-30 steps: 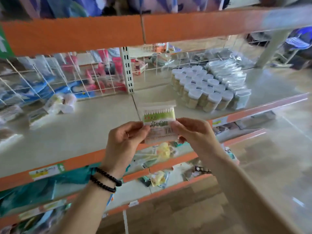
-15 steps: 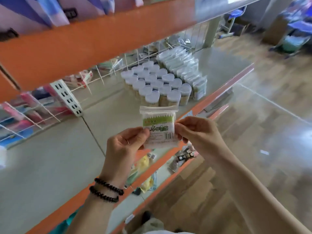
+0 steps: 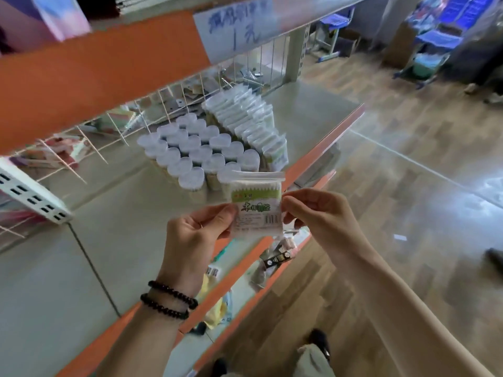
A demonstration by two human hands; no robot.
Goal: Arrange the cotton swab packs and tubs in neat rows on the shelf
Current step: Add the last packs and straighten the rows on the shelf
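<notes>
Now, with both hands, left (image 3: 194,235) and right (image 3: 313,213), pinching the pack (image 3: 255,205), stand it upright at the row's (image 3: 245,118) five-o'clock end, label forward.

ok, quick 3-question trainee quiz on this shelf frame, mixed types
1. True or false: both hands pinch the cotton swab pack.
2. The row of bagged packs stands on which side of the tubs in the image: A left, B right, C on top?
3. Fill in: the left hand wears two dark bead ____ at the wrist.

Key: 1 true, the right hand pinches it too; 2 B; 3 bracelets.
</notes>
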